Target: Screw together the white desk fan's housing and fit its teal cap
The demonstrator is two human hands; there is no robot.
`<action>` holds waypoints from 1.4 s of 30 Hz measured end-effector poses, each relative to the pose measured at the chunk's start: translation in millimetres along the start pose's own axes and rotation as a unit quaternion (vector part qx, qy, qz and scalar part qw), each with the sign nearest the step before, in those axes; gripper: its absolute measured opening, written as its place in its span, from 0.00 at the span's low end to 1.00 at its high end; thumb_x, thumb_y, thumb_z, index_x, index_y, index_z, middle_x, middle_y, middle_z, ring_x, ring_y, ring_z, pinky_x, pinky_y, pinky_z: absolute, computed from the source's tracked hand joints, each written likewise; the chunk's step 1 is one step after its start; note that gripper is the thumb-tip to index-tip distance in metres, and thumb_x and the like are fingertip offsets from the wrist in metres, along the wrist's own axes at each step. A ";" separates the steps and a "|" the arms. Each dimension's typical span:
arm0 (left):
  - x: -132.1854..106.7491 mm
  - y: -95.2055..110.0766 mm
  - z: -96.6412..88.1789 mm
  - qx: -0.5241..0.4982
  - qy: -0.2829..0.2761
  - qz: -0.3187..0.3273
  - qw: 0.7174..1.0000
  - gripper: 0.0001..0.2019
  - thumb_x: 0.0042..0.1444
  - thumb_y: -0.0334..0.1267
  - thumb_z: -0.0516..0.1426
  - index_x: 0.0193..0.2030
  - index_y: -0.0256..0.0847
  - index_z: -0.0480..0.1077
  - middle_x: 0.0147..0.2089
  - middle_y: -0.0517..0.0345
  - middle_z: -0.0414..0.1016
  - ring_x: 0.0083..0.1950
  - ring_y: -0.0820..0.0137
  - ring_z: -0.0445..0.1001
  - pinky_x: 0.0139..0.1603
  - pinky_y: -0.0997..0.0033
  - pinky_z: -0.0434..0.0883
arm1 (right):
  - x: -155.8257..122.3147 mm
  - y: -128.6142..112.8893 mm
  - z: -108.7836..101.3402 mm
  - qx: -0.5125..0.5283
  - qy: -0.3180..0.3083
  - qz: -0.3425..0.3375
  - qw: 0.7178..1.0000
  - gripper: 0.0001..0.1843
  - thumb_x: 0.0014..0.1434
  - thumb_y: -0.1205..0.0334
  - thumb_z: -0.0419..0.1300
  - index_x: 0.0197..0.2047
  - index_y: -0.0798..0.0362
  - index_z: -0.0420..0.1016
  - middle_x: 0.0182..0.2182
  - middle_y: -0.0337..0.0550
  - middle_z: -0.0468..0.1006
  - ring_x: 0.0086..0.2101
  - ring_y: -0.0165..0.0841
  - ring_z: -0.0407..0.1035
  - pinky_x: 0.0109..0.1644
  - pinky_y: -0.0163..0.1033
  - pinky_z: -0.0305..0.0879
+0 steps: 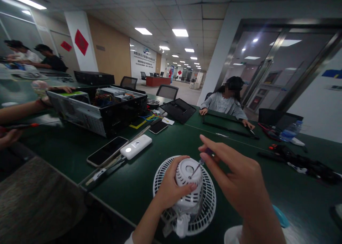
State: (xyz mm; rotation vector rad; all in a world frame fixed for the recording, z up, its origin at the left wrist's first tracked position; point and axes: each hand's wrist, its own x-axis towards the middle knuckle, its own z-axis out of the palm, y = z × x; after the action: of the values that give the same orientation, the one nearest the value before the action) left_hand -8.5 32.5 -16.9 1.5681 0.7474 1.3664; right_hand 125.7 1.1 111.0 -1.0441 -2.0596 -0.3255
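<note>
A white fan (211, 201) lies face down on the green table, its round grille under the vented motor housing (190, 197). My left hand (171, 187) wraps round the housing, with the thumb on its near side and the fingers over the far side. Above it on the right, my right hand (229, 172) pinches a screwdriver (197, 169) by its handle, which is mostly hidden behind the fingers. The thin shaft slants down to the left, and its tip meets a small dark hole on the top of the housing.
Left of the fan lie a white power bank (136, 147) with a cable and a phone (108, 151). An opened computer case (107, 108) stands beyond, with a co-worker's hands at it. Across the table a person (224, 101) holds a black frame (227, 130). Black gear (296, 158) lies right.
</note>
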 end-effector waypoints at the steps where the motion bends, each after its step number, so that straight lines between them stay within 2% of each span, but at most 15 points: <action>1: -0.2 -0.5 0.1 0.005 0.001 0.000 1.000 0.30 0.45 0.42 0.64 0.55 0.42 0.61 0.54 0.52 0.66 0.54 0.59 0.66 0.56 0.61 0.62 | 0.6 -0.4 1.4 -0.014 0.015 -0.004 1.000 0.13 0.59 0.66 0.54 0.48 0.58 0.72 0.34 0.45 0.79 0.34 0.32 0.73 0.37 0.37 0.69; 4: -0.1 -1.4 0.4 0.006 0.002 0.002 1.000 0.30 0.44 0.42 0.64 0.55 0.42 0.60 0.54 0.52 0.67 0.54 0.59 0.66 0.57 0.61 0.62 | 3.0 -0.9 5.9 -0.072 0.039 -0.004 0.997 0.11 0.59 0.62 0.55 0.40 0.60 0.75 0.28 0.47 0.78 0.27 0.34 0.71 0.31 0.39 0.68; 6: 0.2 -0.9 0.4 -0.004 -0.001 0.001 1.000 0.30 0.44 0.42 0.64 0.55 0.42 0.60 0.53 0.52 0.67 0.54 0.59 0.67 0.56 0.62 0.62 | 3.1 -0.2 5.6 -0.084 0.023 0.007 0.996 0.16 0.61 0.62 0.52 0.46 0.62 0.73 0.29 0.48 0.78 0.27 0.35 0.72 0.30 0.40 0.68; 8: 0.4 0.3 0.2 -0.012 -0.004 -0.001 1.000 0.30 0.44 0.42 0.64 0.55 0.42 0.61 0.53 0.52 0.67 0.53 0.59 0.67 0.55 0.62 0.63 | 1.8 0.4 2.3 -0.053 -0.005 0.013 0.998 0.19 0.61 0.64 0.49 0.54 0.62 0.67 0.33 0.48 0.79 0.31 0.34 0.73 0.34 0.39 0.70; 11: 0.2 1.7 0.1 -0.017 -0.007 -0.003 1.000 0.29 0.45 0.41 0.64 0.54 0.42 0.61 0.52 0.52 0.68 0.53 0.59 0.67 0.55 0.62 0.63 | -0.2 -0.2 -2.2 -0.002 -0.020 0.004 1.000 0.20 0.60 0.68 0.47 0.55 0.60 0.64 0.38 0.47 0.79 0.36 0.32 0.74 0.39 0.37 0.70; 14: -0.1 0.5 0.4 -0.015 -0.006 -0.004 1.000 0.30 0.45 0.42 0.64 0.55 0.42 0.60 0.53 0.52 0.67 0.54 0.58 0.67 0.56 0.61 0.62 | 0.5 -1.4 0.4 -0.039 0.012 0.003 0.999 0.16 0.60 0.66 0.49 0.50 0.58 0.69 0.32 0.43 0.80 0.30 0.30 0.74 0.32 0.34 0.68; 18: 0.2 -2.4 0.6 -0.007 -0.004 0.000 1.000 0.30 0.45 0.43 0.63 0.55 0.42 0.60 0.54 0.51 0.67 0.55 0.57 0.66 0.58 0.59 0.60 | 2.2 0.0 7.2 -0.109 0.066 0.000 0.992 0.11 0.60 0.59 0.53 0.36 0.56 0.73 0.23 0.40 0.77 0.22 0.30 0.71 0.26 0.35 0.65; 20: 0.5 -2.7 0.6 -0.004 -0.005 0.002 1.000 0.30 0.45 0.42 0.63 0.55 0.42 0.60 0.54 0.52 0.66 0.55 0.58 0.66 0.58 0.59 0.60 | 1.7 1.3 6.7 -0.114 0.055 -0.002 0.992 0.12 0.61 0.59 0.52 0.38 0.57 0.74 0.26 0.43 0.78 0.24 0.32 0.72 0.27 0.37 0.66; 23: 0.5 -2.0 0.3 -0.005 -0.004 0.005 1.000 0.30 0.45 0.42 0.63 0.55 0.43 0.60 0.54 0.52 0.67 0.54 0.58 0.66 0.57 0.60 0.61 | 0.9 1.3 2.3 -0.073 0.017 -0.011 0.997 0.16 0.61 0.65 0.49 0.50 0.59 0.70 0.38 0.48 0.79 0.35 0.34 0.74 0.36 0.38 0.70; 25: 0.4 -1.5 0.3 -0.006 -0.005 0.006 1.000 0.29 0.45 0.42 0.63 0.55 0.43 0.60 0.53 0.53 0.67 0.54 0.59 0.66 0.57 0.61 0.61 | 1.0 -0.2 0.1 -0.036 0.016 -0.019 0.999 0.17 0.60 0.68 0.50 0.52 0.58 0.68 0.41 0.48 0.79 0.40 0.33 0.73 0.39 0.37 0.70; 30: 1.0 -2.4 0.5 -0.002 0.001 0.006 1.000 0.29 0.45 0.42 0.63 0.55 0.44 0.60 0.52 0.56 0.67 0.53 0.61 0.67 0.56 0.63 0.62 | 3.3 -3.5 3.0 -0.061 0.068 -0.022 0.996 0.07 0.58 0.64 0.55 0.38 0.57 0.73 0.28 0.43 0.78 0.28 0.32 0.70 0.30 0.36 0.67; 32: 1.2 -2.3 0.5 0.002 0.003 0.006 1.000 0.29 0.45 0.43 0.63 0.55 0.45 0.60 0.53 0.56 0.67 0.53 0.61 0.66 0.56 0.64 0.61 | 3.3 -2.8 4.2 -0.082 0.063 -0.020 0.994 0.09 0.59 0.62 0.54 0.35 0.57 0.74 0.25 0.43 0.76 0.26 0.33 0.68 0.29 0.38 0.65; 34: 1.3 -1.7 0.6 0.001 0.003 0.005 1.000 0.29 0.45 0.43 0.63 0.55 0.45 0.60 0.53 0.56 0.67 0.54 0.61 0.66 0.56 0.63 0.61 | 2.4 -1.4 3.5 -0.082 0.037 -0.012 0.996 0.12 0.60 0.61 0.53 0.41 0.59 0.74 0.28 0.46 0.76 0.28 0.35 0.69 0.30 0.39 0.65; 38: 1.2 -0.7 0.4 -0.013 -0.007 0.003 1.000 0.29 0.46 0.43 0.63 0.55 0.45 0.60 0.52 0.56 0.67 0.53 0.61 0.67 0.56 0.64 0.62 | 0.6 -0.2 -0.4 -0.024 -0.016 -0.002 1.000 0.20 0.60 0.67 0.50 0.55 0.62 0.66 0.40 0.51 0.76 0.36 0.35 0.70 0.35 0.39 0.68; 42: 0.7 -1.7 0.5 -0.004 0.002 0.008 1.000 0.29 0.45 0.42 0.64 0.54 0.45 0.61 0.53 0.56 0.66 0.54 0.61 0.66 0.56 0.64 0.62 | 2.7 -1.5 1.4 -0.019 -0.003 -0.017 1.000 0.15 0.59 0.66 0.52 0.48 0.60 0.71 0.31 0.46 0.77 0.31 0.34 0.70 0.34 0.39 0.68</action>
State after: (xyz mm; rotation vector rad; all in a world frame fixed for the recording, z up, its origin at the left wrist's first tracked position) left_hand -7.7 33.7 -18.1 1.5684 0.7334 1.3821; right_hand 122.8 2.4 112.2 -1.0353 -2.0861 -0.3810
